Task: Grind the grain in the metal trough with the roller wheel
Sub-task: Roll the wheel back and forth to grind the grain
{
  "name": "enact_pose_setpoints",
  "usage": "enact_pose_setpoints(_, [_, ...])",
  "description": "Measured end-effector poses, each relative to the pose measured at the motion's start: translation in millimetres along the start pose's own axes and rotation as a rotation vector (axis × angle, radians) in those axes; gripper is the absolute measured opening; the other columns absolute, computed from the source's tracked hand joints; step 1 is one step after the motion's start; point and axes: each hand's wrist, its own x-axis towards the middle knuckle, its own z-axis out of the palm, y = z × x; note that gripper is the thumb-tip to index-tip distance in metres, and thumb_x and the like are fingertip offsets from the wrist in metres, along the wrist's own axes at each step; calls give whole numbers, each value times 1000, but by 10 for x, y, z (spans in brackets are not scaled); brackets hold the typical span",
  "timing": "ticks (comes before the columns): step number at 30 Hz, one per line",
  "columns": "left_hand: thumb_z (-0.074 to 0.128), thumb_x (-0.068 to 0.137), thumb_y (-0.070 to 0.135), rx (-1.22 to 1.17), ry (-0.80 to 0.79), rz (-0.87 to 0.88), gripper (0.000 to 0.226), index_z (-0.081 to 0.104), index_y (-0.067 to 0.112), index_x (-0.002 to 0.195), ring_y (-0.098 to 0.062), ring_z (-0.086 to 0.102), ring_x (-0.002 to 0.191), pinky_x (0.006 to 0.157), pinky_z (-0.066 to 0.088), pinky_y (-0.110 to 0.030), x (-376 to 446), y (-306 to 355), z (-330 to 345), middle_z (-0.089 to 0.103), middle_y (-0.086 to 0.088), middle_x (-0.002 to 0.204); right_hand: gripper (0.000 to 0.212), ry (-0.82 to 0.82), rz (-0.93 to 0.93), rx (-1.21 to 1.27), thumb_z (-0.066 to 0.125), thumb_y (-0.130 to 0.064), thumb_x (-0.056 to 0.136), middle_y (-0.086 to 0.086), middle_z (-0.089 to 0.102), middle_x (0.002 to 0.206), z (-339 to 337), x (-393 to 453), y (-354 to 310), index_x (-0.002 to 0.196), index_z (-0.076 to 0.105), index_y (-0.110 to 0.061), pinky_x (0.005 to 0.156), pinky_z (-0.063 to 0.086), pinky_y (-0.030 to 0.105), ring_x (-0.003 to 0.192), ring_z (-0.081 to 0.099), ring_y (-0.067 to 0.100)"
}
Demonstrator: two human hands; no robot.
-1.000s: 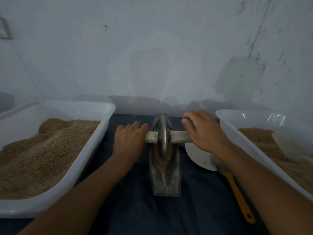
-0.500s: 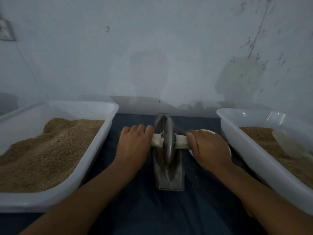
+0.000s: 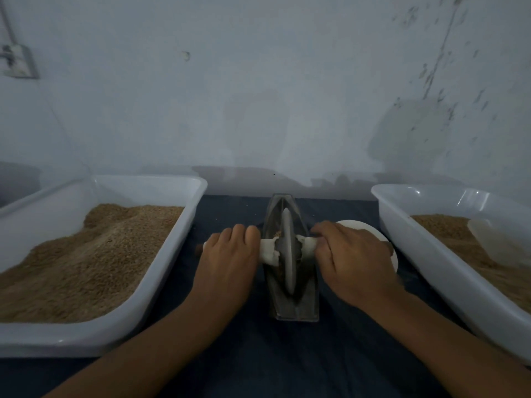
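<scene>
Here the roller wheel (image 3: 288,251) stands on edge in the metal trough (image 3: 293,297), about midway along its length, and both hands work the white-wrapped axle (image 3: 268,251) that runs through it. The left hand (image 3: 230,254) lies over the axle's left end with its fingers folded down over the far side — a wrapping grip, as far as the view shows. The right hand (image 3: 350,254) has its fingers curled round the right end, knuckles up.

To do this stroke well, I would judge that both hands should press down evenly and push at the same pace, so the disc stays upright in the groove and does not ride up either sloping wall. Short strokes through the middle, where the grain (image 3: 277,234) sits, should crush more than long runs to the bare ends.

The trough is a narrow, boat-shaped channel of dull grey metal, lying lengthwise away from the person on the dark blue cloth of the desk (image 3: 258,354). A little tan grain shows beside the wheel's far left face; the rest of the groove is too dark to read. The wheel itself is a thin, pale metal disc — smooth-edged, slightly blurred.
</scene>
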Motion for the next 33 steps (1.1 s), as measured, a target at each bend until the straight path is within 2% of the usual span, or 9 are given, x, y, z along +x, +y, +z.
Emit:
enact_pose_setpoints(5, [76,69,11,49,-37,-20,37,46,20,88,-21,57,71,65,31,-32,242,-69,209,57,-2,82,19,-29,85,-40,40,-25,102,-9,53,68,230,180,117,93,55,-20,50,5,25,51,40,10])
enact_pose_setpoints(10, [64,84,15,73,-65,-64,25,46,21,101,-20,59,87,75,37,-32,505,-97,387,59,1,98,25,-151,142,-11,31,-32,105,-8,43,73,499,422,337,87,45,-20,55,21,33,62,43,15])
enact_pose_setpoints(16, [62,89,18,62,-106,-90,25,48,22,109,-19,61,94,82,41,-32,789,-192,531,60,1,105,34,-253,185,-63,24,-44,106,-8,51,83,641,734,477,98,50,-23,59,29,34,74,52,17])
enact_pose_setpoints(20, [62,90,20,72,-109,-118,20,48,22,105,-18,62,89,74,38,-31,840,-203,577,62,2,102,42,-260,145,-115,18,-50,105,-5,57,79,652,813,494,88,47,-26,57,36,34,71,57,21])
enact_pose_setpoints(22, [61,90,22,87,-101,-126,21,41,23,95,-18,62,85,68,32,-30,808,-205,581,62,2,99,45,-267,126,-133,13,-51,104,-3,63,82,640,795,476,82,45,-28,61,43,35,76,61,22])
enact_pose_setpoints(24, [60,90,21,92,-95,-112,27,33,24,91,-18,62,83,66,29,-29,744,-204,574,62,2,96,49,-264,109,-179,10,-51,103,-4,65,85,641,736,471,85,50,-27,60,40,34,77,62,22])
enact_pose_setpoints(27, [58,90,20,108,-78,-79,19,40,22,95,-20,61,85,68,28,-31,671,-168,511,61,1,96,46,-258,88,-175,16,-46,105,-5,60,83,635,603,459,92,53,-23,59,36,35,75,60,21])
enact_pose_setpoints(29, [57,90,19,130,-80,-57,18,42,21,100,-21,59,88,71,29,-33,642,-112,450,58,1,98,41,-242,116,-93,19,-44,106,-7,52,75,595,493,447,87,49,-23,61,41,37,71,58,21])
enact_pose_setpoints(33, [56,90,19,134,-82,-31,20,41,21,104,-20,55,91,76,32,-33,507,-34,299,54,1,101,53,-165,75,-69,9,-47,104,-5,52,74,493,277,351,86,51,-21,61,43,41,64,53,21])
